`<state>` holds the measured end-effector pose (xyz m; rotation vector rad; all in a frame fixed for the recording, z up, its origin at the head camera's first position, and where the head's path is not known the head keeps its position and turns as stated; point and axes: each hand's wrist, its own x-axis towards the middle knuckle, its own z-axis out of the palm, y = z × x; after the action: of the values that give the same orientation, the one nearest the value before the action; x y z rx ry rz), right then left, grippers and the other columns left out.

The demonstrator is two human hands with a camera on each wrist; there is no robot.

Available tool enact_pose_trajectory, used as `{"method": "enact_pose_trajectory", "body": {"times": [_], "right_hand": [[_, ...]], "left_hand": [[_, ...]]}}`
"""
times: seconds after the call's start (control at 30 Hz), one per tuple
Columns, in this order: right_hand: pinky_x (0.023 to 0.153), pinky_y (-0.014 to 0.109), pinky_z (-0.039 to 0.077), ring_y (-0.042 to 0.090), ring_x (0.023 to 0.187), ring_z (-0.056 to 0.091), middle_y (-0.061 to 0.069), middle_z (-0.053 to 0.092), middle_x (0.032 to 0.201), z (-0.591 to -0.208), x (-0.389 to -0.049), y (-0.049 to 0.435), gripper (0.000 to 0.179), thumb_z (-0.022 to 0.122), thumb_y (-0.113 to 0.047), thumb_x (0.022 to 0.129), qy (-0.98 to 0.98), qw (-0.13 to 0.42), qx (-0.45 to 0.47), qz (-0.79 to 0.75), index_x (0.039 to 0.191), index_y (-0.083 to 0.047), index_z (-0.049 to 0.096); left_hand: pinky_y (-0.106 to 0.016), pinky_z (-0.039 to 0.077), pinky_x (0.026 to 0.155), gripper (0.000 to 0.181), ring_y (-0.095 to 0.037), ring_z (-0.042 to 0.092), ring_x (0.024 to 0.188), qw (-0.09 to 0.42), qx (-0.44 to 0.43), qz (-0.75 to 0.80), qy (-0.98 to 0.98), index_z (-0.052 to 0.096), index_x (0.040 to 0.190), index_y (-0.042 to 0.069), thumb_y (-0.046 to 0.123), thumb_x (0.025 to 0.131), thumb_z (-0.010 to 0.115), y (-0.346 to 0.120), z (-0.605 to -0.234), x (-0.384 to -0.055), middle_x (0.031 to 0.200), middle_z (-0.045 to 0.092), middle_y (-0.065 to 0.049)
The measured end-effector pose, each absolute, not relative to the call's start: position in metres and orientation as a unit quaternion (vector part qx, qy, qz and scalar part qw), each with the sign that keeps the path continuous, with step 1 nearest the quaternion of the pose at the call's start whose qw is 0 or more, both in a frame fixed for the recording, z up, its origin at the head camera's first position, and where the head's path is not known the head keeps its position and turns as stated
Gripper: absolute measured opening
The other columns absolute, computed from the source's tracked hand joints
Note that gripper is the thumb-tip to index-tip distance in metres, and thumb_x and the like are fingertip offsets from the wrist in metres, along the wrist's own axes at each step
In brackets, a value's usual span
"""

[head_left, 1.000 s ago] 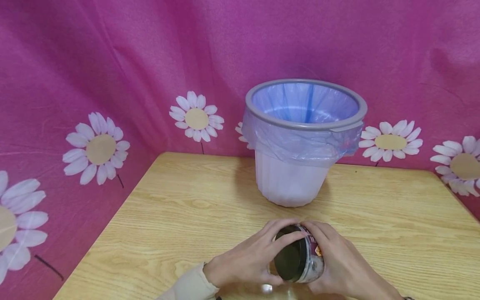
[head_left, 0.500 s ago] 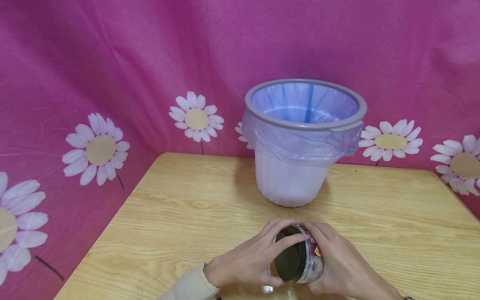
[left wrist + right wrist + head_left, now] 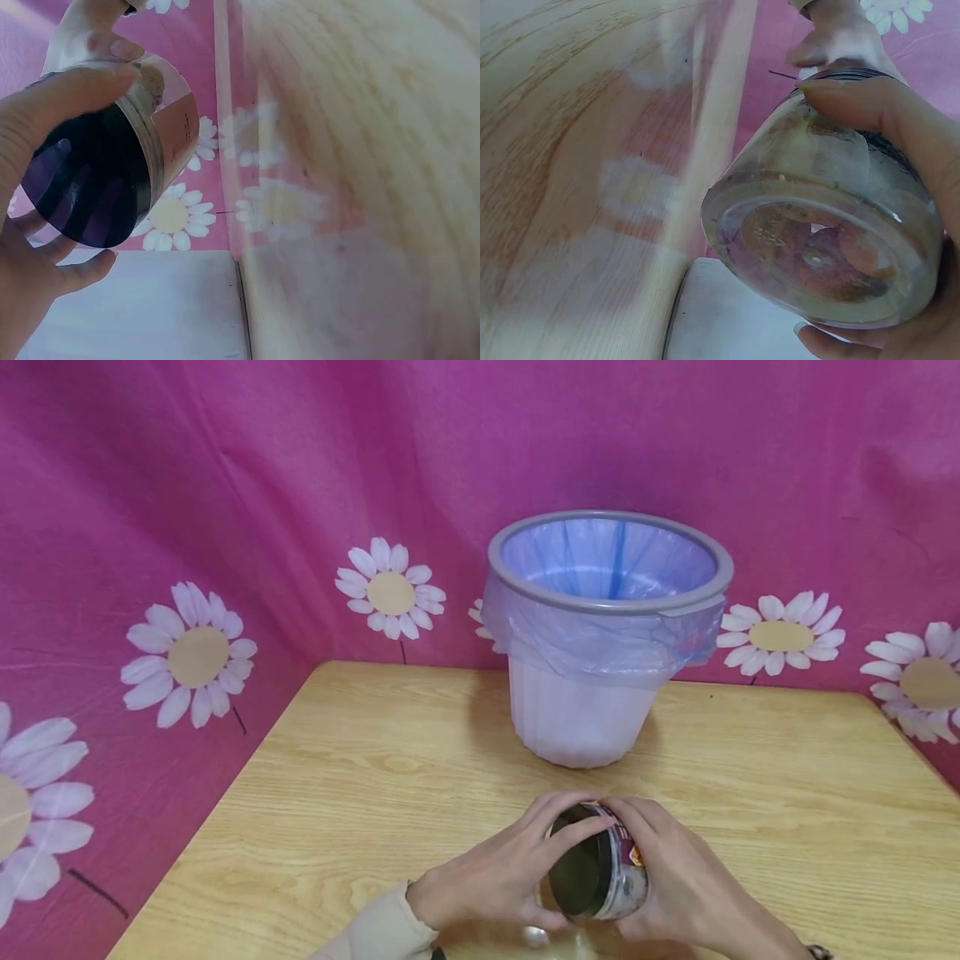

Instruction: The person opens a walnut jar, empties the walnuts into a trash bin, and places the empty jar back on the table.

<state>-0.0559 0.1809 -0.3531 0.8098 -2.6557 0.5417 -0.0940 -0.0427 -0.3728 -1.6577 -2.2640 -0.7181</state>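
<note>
A clear jar (image 3: 628,887) with a dark lid (image 3: 579,875) lies tilted on its side between both hands, low in the head view. My left hand (image 3: 497,870) curls thumb and fingers round the lid end. On the opposite side, my right hand (image 3: 688,881) grips the jar's body. Part of a maroon label shows near the right fingers. In the left wrist view the lid (image 3: 90,176) looks black and shiny, with fingers reflected in it. The jar's base (image 3: 810,262) faces the right wrist camera, and the glass looks see-through with smudges or residue inside.
A white bin (image 3: 585,718) with a grey rim and a bluish plastic liner stands on the wooden table (image 3: 360,760), beyond the hands. Behind the table hangs a magenta cloth (image 3: 300,460) printed with white daisies.
Both hands keep their hold on the jar with almost no movement. The head view has tilted slightly, so the bin and table edge sit a little higher.
</note>
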Motion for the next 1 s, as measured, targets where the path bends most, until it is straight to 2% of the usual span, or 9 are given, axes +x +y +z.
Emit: {"method": "enact_pose_trajectory", "body": {"times": [0.17,0.4,0.57,0.73,1.0], "right_hand": [[0.08,0.041,0.055,0.016,0.103,0.057,0.004,0.057,0.121,-0.3516,-0.056,0.1812,0.105,0.091,-0.033,0.034,-0.931,0.148,0.276,0.189,0.128,-0.004,0.053],[0.079,0.041,0.056,0.018,0.103,0.058,0.006,0.057,0.12,-0.3518,-0.0572,0.1818,0.106,0.091,-0.034,0.033,-0.928,0.159,0.28,0.187,0.127,-0.003,0.053],[0.079,0.041,0.056,0.019,0.103,0.058,0.006,0.057,0.12,-0.3522,-0.0572,0.1817,0.106,0.092,-0.034,0.034,-0.928,0.155,0.281,0.187,0.127,-0.004,0.052],[0.078,0.041,0.056,0.019,0.103,0.058,0.007,0.057,0.12,-0.3521,-0.0568,0.1814,0.106,0.091,-0.033,0.034,-0.929,0.151,0.281,0.189,0.128,-0.004,0.052],[0.079,0.041,0.056,0.018,0.103,0.058,0.006,0.057,0.119,-0.3523,-0.0572,0.1814,0.106,0.092,-0.035,0.034,-0.929,0.155,0.281,0.185,0.127,-0.004,0.052]], "left_hand": [[-0.023,0.027,0.111,0.111,-0.019,0.026,0.138,0.13,-0.573,-0.248,-0.77,0.021,0.15,0.013,0.027,0.063,0.088,-0.0414,-0.3733,-0.0957,0.151,0.023,-0.011],[-0.023,0.029,0.11,0.104,-0.018,0.03,0.135,0.14,-0.565,-0.256,-0.772,0.024,0.149,0.013,0.035,0.067,0.085,-0.0412,-0.3742,-0.0962,0.148,0.028,-0.01],[-0.023,0.029,0.11,0.105,-0.018,0.029,0.136,0.131,-0.56,-0.255,-0.777,0.022,0.15,0.014,0.037,0.068,0.084,-0.0415,-0.374,-0.0952,0.148,0.027,-0.01],[-0.023,0.028,0.111,0.108,-0.019,0.026,0.137,0.128,-0.568,-0.256,-0.772,0.021,0.15,0.015,0.031,0.066,0.086,-0.0417,-0.3738,-0.095,0.15,0.023,-0.01],[-0.022,0.028,0.11,0.107,-0.017,0.028,0.137,0.125,-0.558,-0.255,-0.78,0.02,0.15,0.013,0.031,0.067,0.084,-0.0426,-0.3729,-0.0943,0.149,0.027,-0.009]]}}
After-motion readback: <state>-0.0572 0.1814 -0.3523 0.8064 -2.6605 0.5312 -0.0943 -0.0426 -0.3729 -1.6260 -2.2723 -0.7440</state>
